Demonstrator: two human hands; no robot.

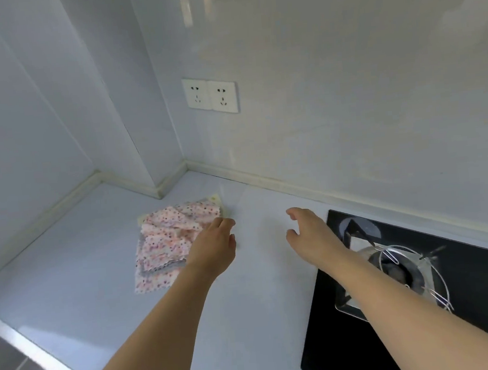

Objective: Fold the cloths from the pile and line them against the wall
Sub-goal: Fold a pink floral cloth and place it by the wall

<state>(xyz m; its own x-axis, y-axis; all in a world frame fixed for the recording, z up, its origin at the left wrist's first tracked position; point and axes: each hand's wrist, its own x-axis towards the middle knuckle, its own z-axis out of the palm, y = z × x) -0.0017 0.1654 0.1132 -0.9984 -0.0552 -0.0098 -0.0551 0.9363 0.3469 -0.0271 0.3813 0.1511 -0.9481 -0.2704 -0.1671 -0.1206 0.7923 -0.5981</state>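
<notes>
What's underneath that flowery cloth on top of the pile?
Under the top floral cloth more dotted cloths show, with a grey scalloped edge and a yellowish corner peeking out. How many lie beneath is hidden. The left hand covers the pile's right edge.

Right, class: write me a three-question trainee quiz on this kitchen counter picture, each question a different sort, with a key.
1. True or false: the left hand touches the pile of pink floral cloths.
2. Which lies under the right forearm? A) steel sink B) black glass gas hob C) white double wall socket
3. Fill in: the right hand holds ____.

Key: 1 true, at the pile's right edge. 2 B. 3 nothing; it hovers open over the pale countertop, with no folded cloth along the wall yet.
</notes>
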